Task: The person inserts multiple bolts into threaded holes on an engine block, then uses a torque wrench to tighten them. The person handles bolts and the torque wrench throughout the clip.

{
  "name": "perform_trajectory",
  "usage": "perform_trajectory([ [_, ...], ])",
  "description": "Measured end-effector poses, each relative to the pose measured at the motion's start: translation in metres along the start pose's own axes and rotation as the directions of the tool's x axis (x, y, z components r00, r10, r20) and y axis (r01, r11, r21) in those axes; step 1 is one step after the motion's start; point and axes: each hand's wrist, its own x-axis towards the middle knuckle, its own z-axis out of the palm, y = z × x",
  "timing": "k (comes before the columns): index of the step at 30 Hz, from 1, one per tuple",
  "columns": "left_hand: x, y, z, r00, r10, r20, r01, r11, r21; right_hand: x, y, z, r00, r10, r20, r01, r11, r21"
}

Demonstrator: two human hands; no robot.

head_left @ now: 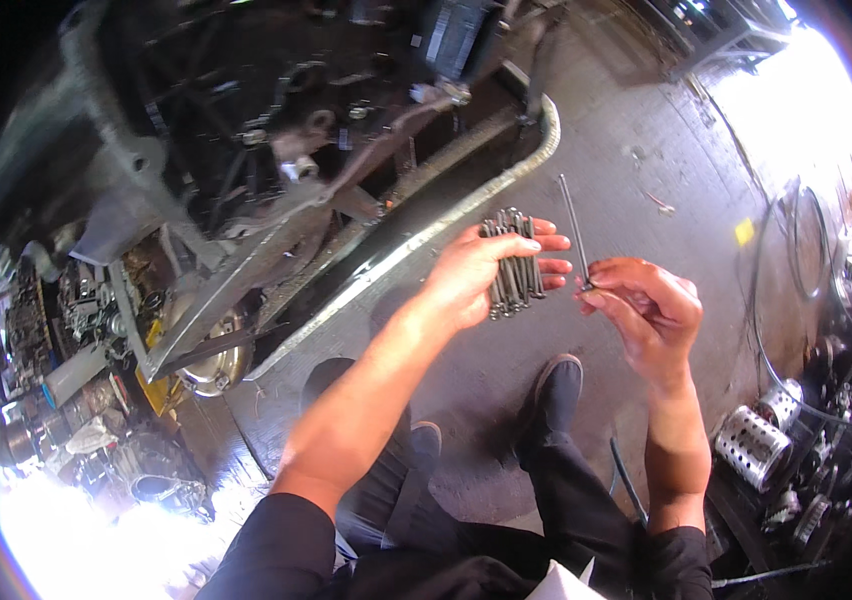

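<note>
My left hand (pixel 466 278) holds a bundle of long metal bolts (pixel 514 268), the thumb laid across them and the fingers behind. Their heads and ends stick out above and below the palm. To its right, my right hand (pixel 646 305) pinches a single long bolt (pixel 573 222) near its lower end, between thumb and fingertips. That bolt points up and slightly left, apart from the bundle. Both hands are over the floor, just right of a large metal engine or gearbox housing (pixel 276 200) with a pale curved rim (pixel 446 222).
Dark machine parts (pixel 86 400) crowd the left side. At the right stand perforated metal cylinders (pixel 752 446) and several gears (pixel 812 520). A black cable (pixel 761 330) loops along the floor (pixel 636 150). A yellow scrap (pixel 743 232) lies there too. My feet (pixel 558 385) are below my hands.
</note>
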Motion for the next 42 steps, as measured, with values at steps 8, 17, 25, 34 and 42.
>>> perform_trajectory([
  [8, -0.017, 0.015, -0.003, 0.989, 0.108, 0.097, -0.110, 0.994, 0.009, 0.019, 0.001, 0.012, 0.956, -0.209, 0.208, 0.271, 0.901, -0.340],
  [17, -0.026, 0.009, -0.004, 0.992, 0.124, -0.026, -0.124, 0.992, 0.027, 0.026, -0.028, 0.029, 0.961, -0.229, 0.154, 0.255, 0.951, -0.174],
  [25, -0.045, -0.012, -0.016, 0.959, 0.283, -0.012, -0.283, 0.952, -0.120, 0.058, -0.050, 0.067, 0.872, -0.452, 0.187, 0.430, 0.891, 0.145],
  [34, -0.042, -0.014, -0.011, 0.925, 0.378, -0.044, -0.380, 0.924, -0.042, 0.071, -0.047, 0.089, 0.902, -0.420, 0.096, 0.391, 0.892, 0.227],
  [42, -0.052, -0.008, -0.007, 0.913, 0.389, -0.125, -0.396, 0.917, -0.045, 0.067, -0.040, 0.092, 0.956, -0.265, 0.126, 0.186, 0.878, 0.442],
])
